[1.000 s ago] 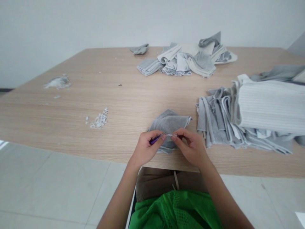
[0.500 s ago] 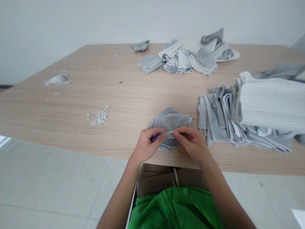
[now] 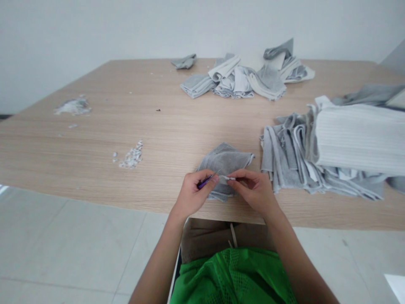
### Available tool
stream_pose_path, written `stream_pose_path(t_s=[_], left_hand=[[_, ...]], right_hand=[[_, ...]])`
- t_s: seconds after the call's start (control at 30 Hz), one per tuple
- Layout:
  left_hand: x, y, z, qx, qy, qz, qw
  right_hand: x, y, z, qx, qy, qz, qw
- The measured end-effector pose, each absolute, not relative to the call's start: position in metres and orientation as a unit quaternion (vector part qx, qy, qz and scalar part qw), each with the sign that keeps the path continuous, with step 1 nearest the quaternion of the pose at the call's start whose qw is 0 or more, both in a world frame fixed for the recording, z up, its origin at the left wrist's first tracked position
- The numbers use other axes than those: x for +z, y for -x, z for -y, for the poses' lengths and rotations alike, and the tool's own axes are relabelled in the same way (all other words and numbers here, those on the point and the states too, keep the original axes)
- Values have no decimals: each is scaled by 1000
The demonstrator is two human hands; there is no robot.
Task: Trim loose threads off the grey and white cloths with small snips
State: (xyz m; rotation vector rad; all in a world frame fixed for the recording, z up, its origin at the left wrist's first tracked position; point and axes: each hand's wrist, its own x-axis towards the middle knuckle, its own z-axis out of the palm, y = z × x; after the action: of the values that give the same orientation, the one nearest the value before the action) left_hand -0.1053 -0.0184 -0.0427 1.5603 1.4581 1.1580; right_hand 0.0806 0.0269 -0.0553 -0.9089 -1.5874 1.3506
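Note:
My left hand (image 3: 196,191) is closed around a small purple-handled tool (image 3: 204,182) with a thin pointed metal tip, which slants up and right past the thumb. Its thumb and finger also pinch the pale edge of a grey cloth (image 3: 226,159). At the other end of that stretch of edge, my right hand (image 3: 253,188) is closed in a pinch on the same cloth. The short white edge bows between the two pinches. The rest of the cloth lies crumpled on the table, just beyond my hands, with its lower part partly hidden by them.
On the right, a stack of grey cloths (image 3: 280,162) lies beside a folded white ribbed cloth (image 3: 360,137). A heap of folded cloths (image 3: 234,80) and one grey cloth (image 3: 184,62) lie at the back of the table (image 3: 177,139). White scraps (image 3: 133,156) and a fluffy pile (image 3: 73,105) are left.
My right fingers have shifted slightly left along the cloth's edge, and more white edge shows at their tips. The whole view has moved a little; the tool stays in my left hand.

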Motion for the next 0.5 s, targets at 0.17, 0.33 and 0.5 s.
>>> stream_pose_path(t_s=[0.17,0.33,0.5], left_hand=[[-45,106,19,448,-599,-563,351],[-49,106,17,433,-619,-582,301],[-47,102,17,411,-673,-567,239]], right_hand=[[-57,-80,-28,521,406,631,407],[-53,-80,-27,523,404,619,424],[-48,-82,-26,524,358,632,444]])
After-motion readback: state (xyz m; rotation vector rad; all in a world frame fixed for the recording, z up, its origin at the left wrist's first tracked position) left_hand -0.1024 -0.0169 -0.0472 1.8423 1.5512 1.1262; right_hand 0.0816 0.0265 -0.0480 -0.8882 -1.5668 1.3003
